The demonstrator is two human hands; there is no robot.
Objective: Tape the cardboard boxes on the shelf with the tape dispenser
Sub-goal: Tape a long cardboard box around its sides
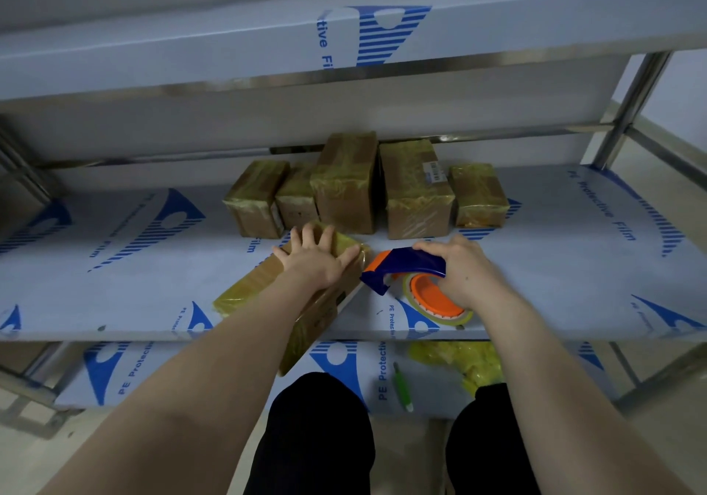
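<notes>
Hands nearest: our left hand presses spread fingers flat on the box, its long axis slanting back toward us. Our right hand curls round the tape dispenser, whose nose sits just right of those fingers. Taped boxes stand beyond on the shelf.

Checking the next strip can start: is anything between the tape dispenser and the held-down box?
Nothing visible. The tape dispenser, gripped by the right hand, sits right beside the box under the left hand.
</notes>
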